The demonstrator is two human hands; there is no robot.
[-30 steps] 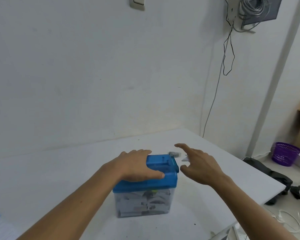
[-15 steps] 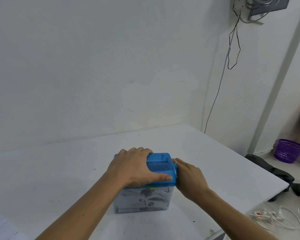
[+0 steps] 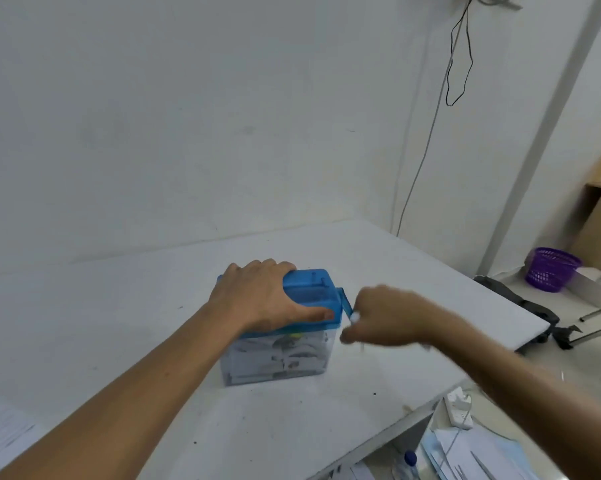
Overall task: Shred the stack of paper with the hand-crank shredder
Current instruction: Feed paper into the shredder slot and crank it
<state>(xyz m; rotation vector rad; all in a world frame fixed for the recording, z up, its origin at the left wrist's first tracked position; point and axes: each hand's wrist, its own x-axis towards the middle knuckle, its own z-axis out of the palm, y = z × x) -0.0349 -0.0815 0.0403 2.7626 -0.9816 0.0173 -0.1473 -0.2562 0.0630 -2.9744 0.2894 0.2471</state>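
The hand-crank shredder (image 3: 309, 299) has a blue lid on a clear bin (image 3: 278, 358) that holds paper shreds. It stands in the middle of the white table (image 3: 119, 323). My left hand (image 3: 257, 299) grips the lid from above, thumb on the near edge. My right hand (image 3: 385, 315), blurred by motion, holds the white knob of the blue crank (image 3: 347, 304) at the shredder's right side. A stack of printed paper (image 3: 1, 431) lies at the table's near left corner.
The table's right edge runs diagonally at the right. Beyond it on the floor are a purple basket (image 3: 551, 268), a black bag (image 3: 520, 303) and a power strip (image 3: 460, 407). Papers and a bottle (image 3: 409, 460) lie below the table edge. A cable hangs down the wall.
My right hand reached in from the right, closed on the crank and now swings it, blurred. My left hand stayed on the lid. The camera tilted down slightly.
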